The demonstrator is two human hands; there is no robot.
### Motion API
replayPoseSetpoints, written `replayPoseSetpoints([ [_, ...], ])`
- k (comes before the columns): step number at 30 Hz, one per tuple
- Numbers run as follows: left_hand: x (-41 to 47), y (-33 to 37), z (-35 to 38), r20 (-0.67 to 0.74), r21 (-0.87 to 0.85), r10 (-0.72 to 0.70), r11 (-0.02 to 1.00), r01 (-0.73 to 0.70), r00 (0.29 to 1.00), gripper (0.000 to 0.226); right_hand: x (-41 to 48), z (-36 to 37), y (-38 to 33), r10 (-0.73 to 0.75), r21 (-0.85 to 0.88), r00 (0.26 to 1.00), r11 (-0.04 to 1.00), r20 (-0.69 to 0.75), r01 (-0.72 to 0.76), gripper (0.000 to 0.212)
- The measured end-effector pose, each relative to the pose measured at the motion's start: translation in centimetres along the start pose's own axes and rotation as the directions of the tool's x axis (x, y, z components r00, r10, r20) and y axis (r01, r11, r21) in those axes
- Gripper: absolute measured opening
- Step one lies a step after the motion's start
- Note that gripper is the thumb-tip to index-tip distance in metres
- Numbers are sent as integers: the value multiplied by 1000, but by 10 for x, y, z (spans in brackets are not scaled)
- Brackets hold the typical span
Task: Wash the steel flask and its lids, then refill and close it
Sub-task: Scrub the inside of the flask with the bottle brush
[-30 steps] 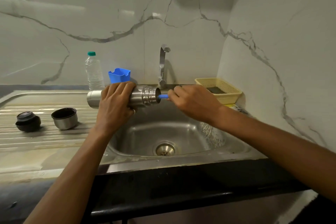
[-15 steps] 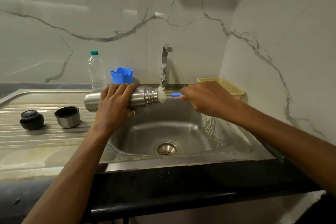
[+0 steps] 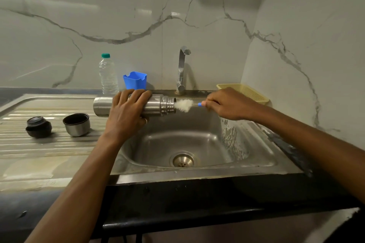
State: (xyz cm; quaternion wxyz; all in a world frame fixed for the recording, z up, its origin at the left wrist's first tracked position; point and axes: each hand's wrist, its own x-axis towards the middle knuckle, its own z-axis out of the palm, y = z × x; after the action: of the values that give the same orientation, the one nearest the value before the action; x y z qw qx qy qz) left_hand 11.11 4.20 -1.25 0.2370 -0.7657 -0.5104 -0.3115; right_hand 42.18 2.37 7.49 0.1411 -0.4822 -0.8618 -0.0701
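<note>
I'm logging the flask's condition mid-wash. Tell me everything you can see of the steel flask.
The steel flask is a brushed-metal cylinder with its lids off. It lies roughly level in the air over the left side of the sink, base to the left and threaded open neck to the right. The left hand grips its middle from above. The white bristles of the bottle brush, held by the right hand, meet its mouth and are mostly outside it.
</note>
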Motion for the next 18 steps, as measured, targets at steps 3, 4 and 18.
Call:
replayPoseSetpoints([
  [3, 1, 2, 2, 2, -100, -46, 994, 46, 999, 76, -5, 9, 5, -347, -544, 903, 823, -253, 163, 43],
  [4, 0, 2, 2, 2, -132, -54, 990, 54, 999, 76, -6, 12, 5, -439, -652, 856, 739, -272, 171, 39],
  [18, 0, 2, -1, 2, -108, 8, 994, -8, 1000, 77, -6, 3, 5, -176, -222, 966, 966, -191, 133, 46],
])
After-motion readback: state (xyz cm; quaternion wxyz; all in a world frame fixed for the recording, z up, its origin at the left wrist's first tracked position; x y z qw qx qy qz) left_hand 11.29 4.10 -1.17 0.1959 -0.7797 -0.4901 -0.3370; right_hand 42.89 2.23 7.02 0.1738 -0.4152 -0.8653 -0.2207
